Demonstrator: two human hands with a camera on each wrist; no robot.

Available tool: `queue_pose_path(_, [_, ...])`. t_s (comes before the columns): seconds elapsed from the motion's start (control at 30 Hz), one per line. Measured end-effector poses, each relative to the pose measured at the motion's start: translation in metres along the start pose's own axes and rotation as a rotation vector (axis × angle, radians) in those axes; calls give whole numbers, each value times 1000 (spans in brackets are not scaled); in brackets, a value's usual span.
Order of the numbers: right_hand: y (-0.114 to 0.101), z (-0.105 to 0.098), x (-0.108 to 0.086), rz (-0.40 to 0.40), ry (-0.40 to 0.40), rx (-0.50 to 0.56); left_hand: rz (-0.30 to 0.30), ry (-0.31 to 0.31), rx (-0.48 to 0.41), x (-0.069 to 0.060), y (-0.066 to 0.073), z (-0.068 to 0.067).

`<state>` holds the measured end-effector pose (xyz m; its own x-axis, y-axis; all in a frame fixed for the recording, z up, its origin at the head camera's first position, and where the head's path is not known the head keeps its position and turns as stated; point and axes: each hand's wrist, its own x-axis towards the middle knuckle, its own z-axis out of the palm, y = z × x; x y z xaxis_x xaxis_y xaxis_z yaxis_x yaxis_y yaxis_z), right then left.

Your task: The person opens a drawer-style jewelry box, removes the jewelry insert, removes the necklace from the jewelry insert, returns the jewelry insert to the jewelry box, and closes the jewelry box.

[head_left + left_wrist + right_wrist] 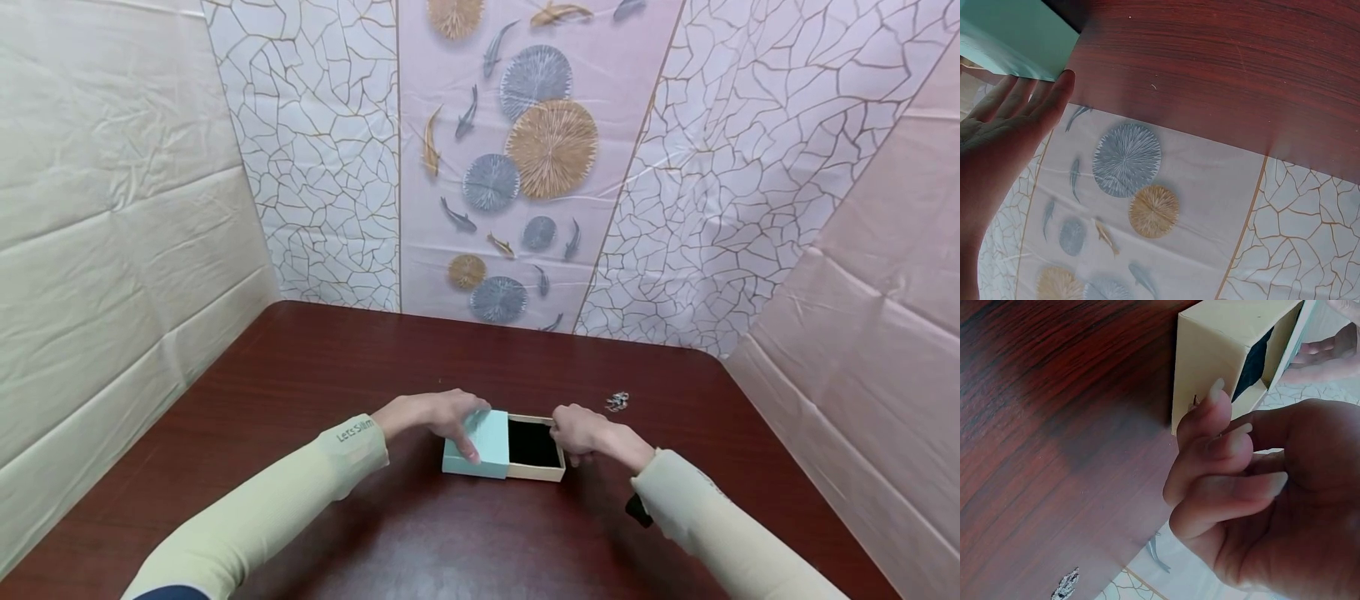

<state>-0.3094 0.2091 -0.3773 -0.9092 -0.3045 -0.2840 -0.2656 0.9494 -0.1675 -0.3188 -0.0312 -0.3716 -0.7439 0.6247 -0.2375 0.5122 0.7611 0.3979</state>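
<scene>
A light blue box sleeve (pixel 487 446) lies on the table with a cream drawer (pixel 536 472) drawn partway out of its right side. Black lining (pixel 534 443) covers the drawer's inside. My left hand (pixel 450 417) grips the sleeve, thumb on the near side and fingers along the far side, as the left wrist view shows on the blue wall (pixel 1022 44). At the drawer's right end, my right hand (pixel 585 433) holds the end wall with curled fingers. In the right wrist view, a small dark fitting (pixel 1194 402) shows on that wall; the exact pinch is partly hidden.
A small silvery chain-like piece (pixel 617 402) lies on the dark red wooden table (pixel 360 358), beyond and right of my right hand. Patterned cloth (pixel 330 167) hangs behind the table's far edge, with pale cloth walls (pixel 112 208) on both sides.
</scene>
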Motion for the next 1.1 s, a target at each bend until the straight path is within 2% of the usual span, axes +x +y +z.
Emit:
queue_pose_path(0.53, [-10,1,2,-7,10,78,8,3,27,1,-3,1])
queue_pose_path(1.1, [-28,4,11,-65,-16,122,8,-1,22,3,-1,0])
